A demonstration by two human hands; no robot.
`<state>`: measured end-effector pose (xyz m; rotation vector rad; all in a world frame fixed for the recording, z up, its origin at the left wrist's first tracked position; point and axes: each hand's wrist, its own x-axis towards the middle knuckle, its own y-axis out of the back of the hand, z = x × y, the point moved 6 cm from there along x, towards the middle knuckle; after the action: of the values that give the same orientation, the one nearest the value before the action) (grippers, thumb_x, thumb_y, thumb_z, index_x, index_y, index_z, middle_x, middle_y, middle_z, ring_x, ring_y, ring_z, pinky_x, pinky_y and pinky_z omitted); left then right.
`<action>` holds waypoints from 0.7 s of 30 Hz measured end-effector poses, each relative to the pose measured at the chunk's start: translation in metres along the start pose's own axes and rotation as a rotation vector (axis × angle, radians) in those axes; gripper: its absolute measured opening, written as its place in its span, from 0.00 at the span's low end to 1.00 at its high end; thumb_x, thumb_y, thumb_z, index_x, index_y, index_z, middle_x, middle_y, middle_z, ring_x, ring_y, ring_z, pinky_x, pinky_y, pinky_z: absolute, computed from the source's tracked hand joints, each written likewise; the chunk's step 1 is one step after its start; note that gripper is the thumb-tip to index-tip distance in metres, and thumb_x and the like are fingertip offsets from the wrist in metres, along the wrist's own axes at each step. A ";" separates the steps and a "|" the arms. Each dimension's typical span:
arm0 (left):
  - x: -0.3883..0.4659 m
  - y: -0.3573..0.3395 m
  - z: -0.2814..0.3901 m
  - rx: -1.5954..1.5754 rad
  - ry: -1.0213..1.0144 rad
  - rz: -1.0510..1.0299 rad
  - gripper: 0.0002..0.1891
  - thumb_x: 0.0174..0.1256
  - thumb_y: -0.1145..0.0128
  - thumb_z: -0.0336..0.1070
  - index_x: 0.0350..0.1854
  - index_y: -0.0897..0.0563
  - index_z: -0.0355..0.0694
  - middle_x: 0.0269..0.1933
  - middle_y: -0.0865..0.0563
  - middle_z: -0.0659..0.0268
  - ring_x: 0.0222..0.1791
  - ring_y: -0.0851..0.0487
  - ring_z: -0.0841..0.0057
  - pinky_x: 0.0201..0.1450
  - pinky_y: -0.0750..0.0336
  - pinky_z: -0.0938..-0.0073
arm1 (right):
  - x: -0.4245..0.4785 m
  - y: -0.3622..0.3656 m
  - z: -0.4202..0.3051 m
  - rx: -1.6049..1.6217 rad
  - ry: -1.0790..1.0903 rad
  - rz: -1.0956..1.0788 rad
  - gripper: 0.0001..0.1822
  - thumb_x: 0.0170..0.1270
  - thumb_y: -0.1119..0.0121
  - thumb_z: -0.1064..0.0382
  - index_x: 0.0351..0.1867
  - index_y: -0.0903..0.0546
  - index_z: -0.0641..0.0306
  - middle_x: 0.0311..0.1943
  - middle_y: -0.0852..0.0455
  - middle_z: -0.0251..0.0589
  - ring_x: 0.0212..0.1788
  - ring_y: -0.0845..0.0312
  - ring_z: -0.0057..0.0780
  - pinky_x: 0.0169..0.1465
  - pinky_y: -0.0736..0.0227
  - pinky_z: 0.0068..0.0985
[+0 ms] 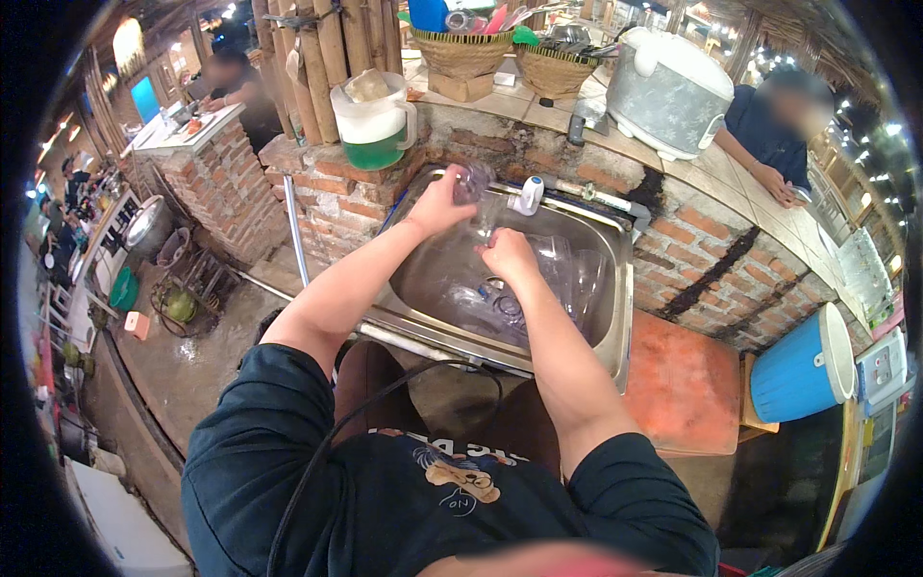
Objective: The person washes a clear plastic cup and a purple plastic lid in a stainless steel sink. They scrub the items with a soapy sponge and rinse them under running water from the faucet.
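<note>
A stainless steel sink (620,317) lies before me. My left hand (441,203) grips a clear drinking vessel (474,180), blurred, above the sink's far left corner. Beside it, just below the white-and-blue tap (530,196), my right hand (510,258) has its fingers curled. Something clear and blurred lies between the two hands; whether my right hand holds it or water runs there, I cannot tell. Several clear vessels (555,256) lie in the basin under and right of my right wrist.
A plastic jug (371,133) with green liquid stands on the brick ledge. Woven baskets (461,61) of utensils and a rice cooker (670,90) stand on the tiled counter (519,108). A person leans there at right. Beside the sink are an orange surface (681,382) and a blue bucket (797,368).
</note>
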<state>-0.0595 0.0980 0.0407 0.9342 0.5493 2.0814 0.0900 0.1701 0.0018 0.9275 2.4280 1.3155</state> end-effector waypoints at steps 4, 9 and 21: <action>0.026 -0.021 -0.040 -0.496 0.206 0.153 0.34 0.51 0.30 0.47 0.55 0.32 0.36 0.39 0.16 0.64 0.41 0.20 0.76 0.47 0.26 0.73 | 0.000 -0.002 0.002 -0.029 -0.085 -0.011 0.23 0.52 0.34 0.47 0.40 0.19 0.64 0.43 0.16 0.51 0.48 0.20 0.47 0.49 0.26 0.38; 0.045 -0.035 -0.025 -0.619 0.162 0.208 0.36 0.53 0.31 0.45 0.61 0.36 0.39 0.50 0.22 0.62 0.49 0.24 0.74 0.53 0.31 0.71 | -0.001 -0.004 0.005 -0.163 -0.099 -0.069 0.21 0.53 0.36 0.48 0.41 0.18 0.60 0.43 0.15 0.48 0.47 0.19 0.45 0.49 0.25 0.38; 0.037 -0.111 -0.051 -0.843 0.569 -0.442 0.28 0.64 0.46 0.58 0.60 0.33 0.49 0.43 0.19 0.69 0.38 0.22 0.76 0.41 0.28 0.64 | -0.005 0.006 -0.002 -0.140 -0.122 -0.012 0.27 0.54 0.38 0.42 0.42 0.18 0.66 0.42 0.15 0.53 0.46 0.18 0.48 0.49 0.24 0.39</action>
<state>-0.0623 0.1905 -0.0466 -0.2539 0.0886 1.8618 0.0962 0.1681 0.0075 0.9258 2.2167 1.3627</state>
